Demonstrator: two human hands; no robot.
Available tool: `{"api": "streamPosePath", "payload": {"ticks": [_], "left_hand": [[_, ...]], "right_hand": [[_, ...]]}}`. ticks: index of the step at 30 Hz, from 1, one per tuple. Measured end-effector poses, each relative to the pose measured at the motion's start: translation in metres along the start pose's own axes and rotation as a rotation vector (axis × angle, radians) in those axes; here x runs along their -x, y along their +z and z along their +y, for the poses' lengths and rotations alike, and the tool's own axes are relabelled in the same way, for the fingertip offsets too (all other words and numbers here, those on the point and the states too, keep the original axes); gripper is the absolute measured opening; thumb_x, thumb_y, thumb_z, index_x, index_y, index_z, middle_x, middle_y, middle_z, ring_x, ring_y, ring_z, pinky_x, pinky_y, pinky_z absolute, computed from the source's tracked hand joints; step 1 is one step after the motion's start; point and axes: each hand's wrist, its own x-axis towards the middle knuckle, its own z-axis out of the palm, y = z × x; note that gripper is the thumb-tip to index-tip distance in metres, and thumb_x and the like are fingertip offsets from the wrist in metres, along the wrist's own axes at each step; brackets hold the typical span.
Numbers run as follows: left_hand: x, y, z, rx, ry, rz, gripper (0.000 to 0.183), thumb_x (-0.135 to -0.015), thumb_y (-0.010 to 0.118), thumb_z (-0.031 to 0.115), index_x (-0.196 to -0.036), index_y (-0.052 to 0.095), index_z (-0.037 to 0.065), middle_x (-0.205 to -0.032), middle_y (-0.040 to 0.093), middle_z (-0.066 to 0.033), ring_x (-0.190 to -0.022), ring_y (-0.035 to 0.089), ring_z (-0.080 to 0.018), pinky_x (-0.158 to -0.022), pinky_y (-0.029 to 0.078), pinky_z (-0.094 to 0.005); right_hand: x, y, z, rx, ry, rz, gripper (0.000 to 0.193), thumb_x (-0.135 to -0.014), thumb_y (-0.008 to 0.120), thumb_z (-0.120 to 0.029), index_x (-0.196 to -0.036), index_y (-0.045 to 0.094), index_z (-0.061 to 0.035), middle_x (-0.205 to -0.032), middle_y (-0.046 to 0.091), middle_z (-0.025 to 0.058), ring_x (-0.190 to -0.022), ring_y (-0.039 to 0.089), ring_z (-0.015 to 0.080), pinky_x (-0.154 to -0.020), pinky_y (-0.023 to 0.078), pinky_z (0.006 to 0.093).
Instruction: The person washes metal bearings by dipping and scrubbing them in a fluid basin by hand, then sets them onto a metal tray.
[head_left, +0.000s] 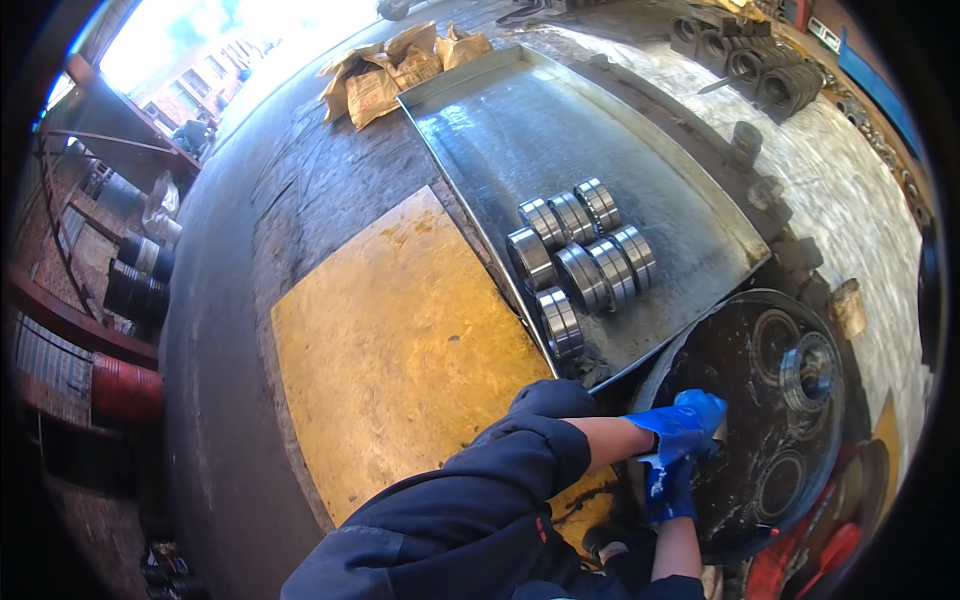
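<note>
My left hand [695, 412], in a blue glove, is over the left side of a round black tub [740, 535]. Its fingers are curled closed. A small pale patch shows at its fingertips, too small to name. Below it is my right hand [670, 490], also blue-gloved, with its fingers hidden behind the left hand. A shiny metal bearing ring [808, 372] stands in the tub to the right of my hands. Ring-shaped outlines mark the tub's dark surface.
Several shiny bearings [585, 255] stand grouped in a long metal tray [680, 190] ahead. A yellow plate [400, 330] lies on the floor to the left. Brown sacks [375, 90] sit at the tray's far end. Stacked dark rings [760, 65] are at the far right.
</note>
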Motion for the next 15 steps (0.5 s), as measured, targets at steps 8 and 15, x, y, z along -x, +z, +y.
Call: {"api": "streamPosePath", "payload": {"ticks": [8, 15], "left_hand": [[-0.005, 0.01, 0.0, -0.035, -0.056, 0.02, 0.054, -0.068, 0.087, 0.035, -0.114, 0.074, 0.009, -0.113, 0.076, -0.0163, -0.106, 0.074, -0.034, -0.09, 0.059, -0.0443], [-0.01, 0.02, -0.005, -0.108, 0.024, 0.051, 0.032, -0.071, 0.083, 0.031, -0.097, 0.082, 0.013, -0.1, 0.08, -0.0131, -0.095, 0.078, -0.0302, -0.078, 0.061, -0.0423]], "right_hand": [[0.012, -0.011, 0.002, -0.011, 0.003, -0.004, 0.042, -0.11, 0.049, -0.027, -0.149, 0.047, -0.01, -0.149, 0.053, 0.0078, -0.134, 0.053, 0.0199, -0.117, 0.041, 0.0375], [0.016, -0.024, -0.005, -0.024, -0.014, 0.01, 0.041, -0.11, 0.049, -0.027, -0.148, 0.048, -0.0101, -0.148, 0.054, 0.0078, -0.134, 0.053, 0.0199, -0.117, 0.041, 0.0375]]}}
